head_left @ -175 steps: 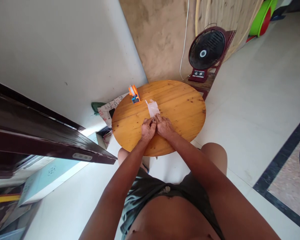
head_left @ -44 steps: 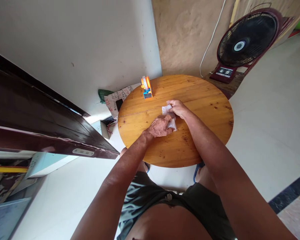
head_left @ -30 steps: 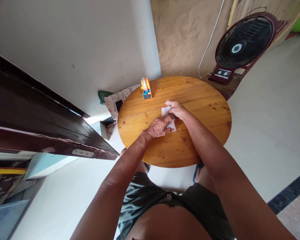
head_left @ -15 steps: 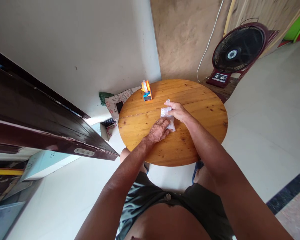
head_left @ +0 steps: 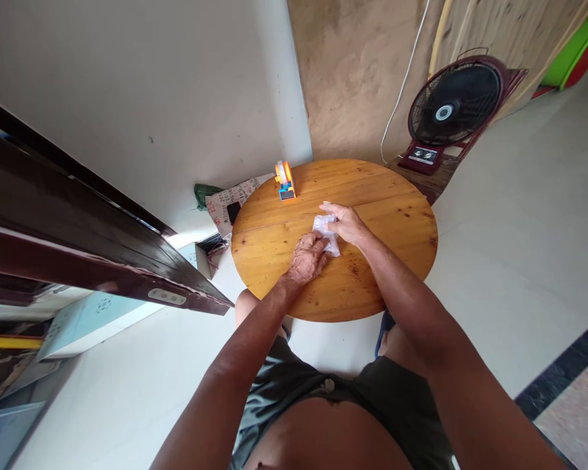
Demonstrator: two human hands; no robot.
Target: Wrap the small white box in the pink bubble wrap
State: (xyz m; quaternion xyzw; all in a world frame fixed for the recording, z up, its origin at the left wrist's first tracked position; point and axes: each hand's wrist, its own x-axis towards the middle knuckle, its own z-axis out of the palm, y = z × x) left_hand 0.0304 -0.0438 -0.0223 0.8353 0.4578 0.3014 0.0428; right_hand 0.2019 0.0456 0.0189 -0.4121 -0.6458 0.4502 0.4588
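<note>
On the round wooden table lies a small packet in clear, crinkled plastic (head_left: 330, 247). My left hand (head_left: 306, 257) presses its curled fingers onto the packet's near left side and holds it down. My right hand (head_left: 347, 223) is bent over the packet's far right side, its thumb near the plastic. At the raised fingertips of that hand is a short, clear strip (head_left: 326, 203), which looks like tape. Farther back on the table stands an orange and blue tape dispenser (head_left: 285, 181) with a roll on it, apart from both hands.
The round wooden table (head_left: 396, 248) stands against the wall. A dark red fan (head_left: 453, 104) is behind it at the right. To the left are a brown door edge (head_left: 166, 274), a printed cardboard piece (head_left: 220, 212) and a dark phone-like object (head_left: 234, 212).
The view has shifted slightly. Both hands stay at the packet; the clear strip at my right fingertips stood up more before and now lies lower against them.
</note>
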